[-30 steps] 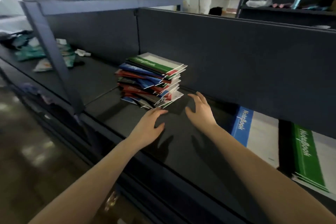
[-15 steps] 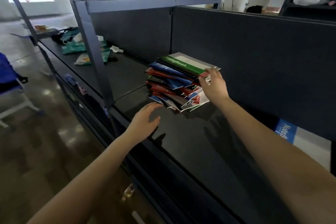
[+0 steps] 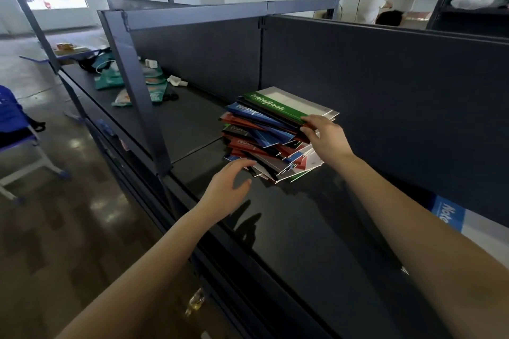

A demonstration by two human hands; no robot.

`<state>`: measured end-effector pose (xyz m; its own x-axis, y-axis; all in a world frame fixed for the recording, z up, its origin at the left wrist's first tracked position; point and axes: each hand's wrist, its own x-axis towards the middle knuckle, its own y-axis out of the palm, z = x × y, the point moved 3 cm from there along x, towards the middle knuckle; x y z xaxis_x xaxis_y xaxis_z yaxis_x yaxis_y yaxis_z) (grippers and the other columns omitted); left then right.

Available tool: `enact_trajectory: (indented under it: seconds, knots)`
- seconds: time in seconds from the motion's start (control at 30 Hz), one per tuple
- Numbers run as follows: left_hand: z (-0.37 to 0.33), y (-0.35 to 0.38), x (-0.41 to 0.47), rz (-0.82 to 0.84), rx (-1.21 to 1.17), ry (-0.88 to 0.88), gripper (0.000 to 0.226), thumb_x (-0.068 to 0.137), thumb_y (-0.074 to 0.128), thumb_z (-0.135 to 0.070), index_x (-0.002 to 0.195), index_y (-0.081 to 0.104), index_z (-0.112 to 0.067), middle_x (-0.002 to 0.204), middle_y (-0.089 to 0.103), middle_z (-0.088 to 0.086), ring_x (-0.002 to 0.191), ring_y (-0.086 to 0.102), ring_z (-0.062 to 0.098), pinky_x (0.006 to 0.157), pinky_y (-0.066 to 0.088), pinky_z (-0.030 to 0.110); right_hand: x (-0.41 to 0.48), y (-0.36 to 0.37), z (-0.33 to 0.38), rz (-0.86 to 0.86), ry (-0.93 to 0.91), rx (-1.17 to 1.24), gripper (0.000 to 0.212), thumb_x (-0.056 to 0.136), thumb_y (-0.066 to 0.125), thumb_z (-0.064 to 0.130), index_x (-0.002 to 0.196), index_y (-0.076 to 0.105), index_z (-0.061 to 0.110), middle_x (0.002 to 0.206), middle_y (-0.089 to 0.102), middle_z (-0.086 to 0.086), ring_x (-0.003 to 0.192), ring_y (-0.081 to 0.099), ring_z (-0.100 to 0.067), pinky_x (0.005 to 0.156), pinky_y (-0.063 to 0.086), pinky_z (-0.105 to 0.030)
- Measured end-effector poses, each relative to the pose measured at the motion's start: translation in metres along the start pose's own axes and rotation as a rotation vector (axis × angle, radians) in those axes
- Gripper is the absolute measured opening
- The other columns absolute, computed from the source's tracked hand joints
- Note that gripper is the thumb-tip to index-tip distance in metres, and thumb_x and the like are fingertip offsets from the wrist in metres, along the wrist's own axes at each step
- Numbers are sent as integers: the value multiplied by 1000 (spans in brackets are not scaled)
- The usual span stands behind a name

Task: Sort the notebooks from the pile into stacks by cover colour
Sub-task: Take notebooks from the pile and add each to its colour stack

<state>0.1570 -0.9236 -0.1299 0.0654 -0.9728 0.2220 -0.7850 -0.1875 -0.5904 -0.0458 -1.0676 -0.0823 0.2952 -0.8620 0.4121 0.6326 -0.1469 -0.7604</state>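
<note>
We have the pile of notebooks (image 3: 264,143) on the dark shelf (image 3: 303,242), close against the back panel (image 3: 385,91), with the green notebook (image 3: 272,103) lying on top. The right hand (image 3: 326,140) pinches the near corner at the top of the pile, its forefinger on the green cover and its thumb tucked lower. The left hand (image 3: 225,187) is spread and holds nothing, its fingertips just beside the lowest notebooks. We cannot tell whether they touch.

The pile is our worry. It is fanned and skewed, with corners jutting toward the shelf's front edge. If the right hand lifts at an angle, we judge that the blue cover beneath could drag along. The layers below could also slide forward and spill. The pinch may also have caught more than 1 notebook, which would put 2 colours on 1 stack.

Much is hidden from us. The thumb's hold is mostly covered by the hand, so the number of covers pinched is unclear. Lower notebooks show only edges, which makes some colours uncertain. A blue notebook (image 3: 447,215) lies well apart on the right, partly hidden behind the right forearm.
</note>
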Motion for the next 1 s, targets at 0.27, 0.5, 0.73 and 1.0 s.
enact_trajectory:
  seconds: [0.27, 0.5, 0.73, 1.0]
  knots:
    - [-7, -4, 3, -73, -186, -8, 49, 95, 55, -9, 136, 41, -31, 138, 43, -15, 131, 37, 4, 108, 30, 22, -7, -2, 17, -190, -117, -69, 26, 99, 49, 17, 116, 65, 6, 109, 64, -13, 99, 59, -31, 97, 45, -43]
    - [-22, -3, 7, -235, -782, -194, 53, 98, 51, -16, 143, 27, -33, 141, 46, 3, 126, 50, 19, 97, 47, 40, -51, 10, 56, -270, -327, -58, 42, 93, 46, 36, 98, 68, 1, 85, 61, -15, 74, 60, -36, 71, 53, -45]
    - [-31, 12, 7, -219, -1065, -257, 60, 96, 50, -5, 144, 31, -36, 127, 56, 3, 109, 61, 21, 75, 54, 34, -116, 34, 79, -186, -518, -95, 60, 99, 27, 53, 100, 68, 10, 88, 62, -6, 70, 64, -20, 52, 51, -28]
    - [-20, 8, -6, -293, -903, -339, 73, 87, 43, 17, 138, 42, -35, 123, 56, 3, 103, 61, 18, 73, 52, 32, -123, 33, 75, 13, -515, -29, 51, 94, 38, 50, 105, 69, 11, 112, 64, -6, 100, 61, -21, 89, 49, -37]
